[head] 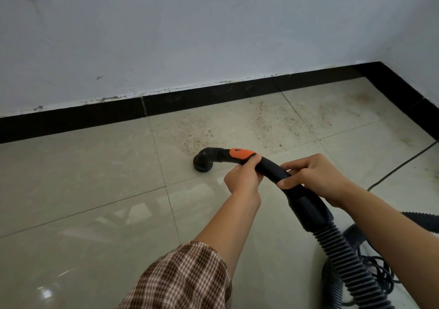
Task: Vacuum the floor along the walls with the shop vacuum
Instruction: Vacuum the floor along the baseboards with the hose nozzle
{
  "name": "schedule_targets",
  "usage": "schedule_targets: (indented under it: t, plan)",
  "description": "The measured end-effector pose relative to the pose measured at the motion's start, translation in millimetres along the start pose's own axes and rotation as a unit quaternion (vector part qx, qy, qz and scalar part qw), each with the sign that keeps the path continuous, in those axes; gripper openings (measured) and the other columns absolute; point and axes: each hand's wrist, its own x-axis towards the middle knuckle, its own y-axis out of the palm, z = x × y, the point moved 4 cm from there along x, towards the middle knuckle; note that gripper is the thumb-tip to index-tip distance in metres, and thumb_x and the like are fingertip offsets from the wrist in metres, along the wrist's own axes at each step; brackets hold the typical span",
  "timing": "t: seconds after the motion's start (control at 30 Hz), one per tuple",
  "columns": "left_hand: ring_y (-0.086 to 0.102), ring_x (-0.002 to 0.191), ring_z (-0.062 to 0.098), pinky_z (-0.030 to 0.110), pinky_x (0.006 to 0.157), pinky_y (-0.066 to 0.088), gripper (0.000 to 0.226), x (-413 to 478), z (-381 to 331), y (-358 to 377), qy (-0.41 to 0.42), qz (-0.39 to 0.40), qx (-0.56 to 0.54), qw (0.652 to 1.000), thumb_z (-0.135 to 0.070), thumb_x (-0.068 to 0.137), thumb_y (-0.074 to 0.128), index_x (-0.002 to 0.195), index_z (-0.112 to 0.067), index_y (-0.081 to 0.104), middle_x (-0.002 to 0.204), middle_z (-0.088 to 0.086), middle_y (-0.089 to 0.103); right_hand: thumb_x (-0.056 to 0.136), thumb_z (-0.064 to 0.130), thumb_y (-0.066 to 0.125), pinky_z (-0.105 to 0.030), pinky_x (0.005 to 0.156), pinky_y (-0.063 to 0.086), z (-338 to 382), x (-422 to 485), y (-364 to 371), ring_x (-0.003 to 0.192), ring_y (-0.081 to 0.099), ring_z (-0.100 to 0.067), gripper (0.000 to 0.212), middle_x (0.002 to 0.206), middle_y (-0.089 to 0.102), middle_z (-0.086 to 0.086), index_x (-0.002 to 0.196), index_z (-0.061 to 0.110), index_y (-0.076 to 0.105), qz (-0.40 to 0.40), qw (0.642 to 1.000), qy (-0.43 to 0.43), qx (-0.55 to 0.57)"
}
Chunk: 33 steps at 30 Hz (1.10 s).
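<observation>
Both hands (242, 178) (313, 178) clasp hose handle (273, 169), nozzle (205, 160) on dusty floor (95, 178)

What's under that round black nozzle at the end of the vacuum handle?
The round nozzle sits mouth-down on a pale floor tile. Gritty brown debris lies just beyond it toward the black baseboard. Whatever is directly beneath is covered.

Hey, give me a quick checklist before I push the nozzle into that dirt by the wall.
1. Both hands on wand: left hand and right hand grip the wand: ok.
2. Nozzle on floor: ok.
3. Dirt ahead of nozzle: ok.
4. Hose free of kinks: ok where visible.
5. Cord clear of path: ok.
6. Vacuum running: cannot tell.
</observation>
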Motion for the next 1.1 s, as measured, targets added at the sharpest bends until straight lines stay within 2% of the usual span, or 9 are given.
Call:
schedule_targets:
  t: [0.6, 0.77, 1.1]
  plan:
    - [0.073, 0.086, 0.022, 0.029, 0.081, 0.059, 0.013, 18.0, -31.8, -5.6, 0.023, 0.007, -0.004, 1.0, -0.005, 0.079, 0.078, 0.089, -0.006, 0.069, 0.095, 0.014, 0.075, 0.066, 0.003, 0.08, -0.024, 0.053, 0.056, 23.8, 20.6, 19.9, 0.06, 0.07, -0.02, 0.027, 0.074, 0.075, -0.008, 0.083, 0.024, 0.08, -0.009, 1.0, -0.02, -0.001]
    - [0.073, 0.087, 0.021, 0.029, 0.081, 0.059, 0.013, 23.1, -39.1, -7.1, 0.032, 0.009, -0.004, 0.999, -0.006, 0.08, 0.077, 0.089, -0.008, 0.069, 0.094, 0.012, 0.075, 0.067, 0.002, 0.08, -0.028, 0.055, 0.058, 27.6, 29.0, 24.1, 0.063, 0.071, -0.025, 0.027, 0.075, 0.075, -0.009, 0.083, 0.024, 0.079, -0.008, 1.0, -0.025, 0.005]
    - [0.073, 0.086, 0.02, 0.026, 0.076, 0.059, 0.013, 35.6, -56.8, -10.9, 0.054, 0.001, -0.009, 0.999, -0.006, 0.08, 0.077, 0.091, -0.008, 0.071, 0.093, 0.011, 0.075, 0.067, 0.001, 0.081, -0.026, 0.053, 0.057, 36.9, 48.1, 35.0, 0.064, 0.072, -0.026, 0.029, 0.076, 0.075, -0.009, 0.082, 0.025, 0.079, 0.008, 0.999, -0.036, 0.017]
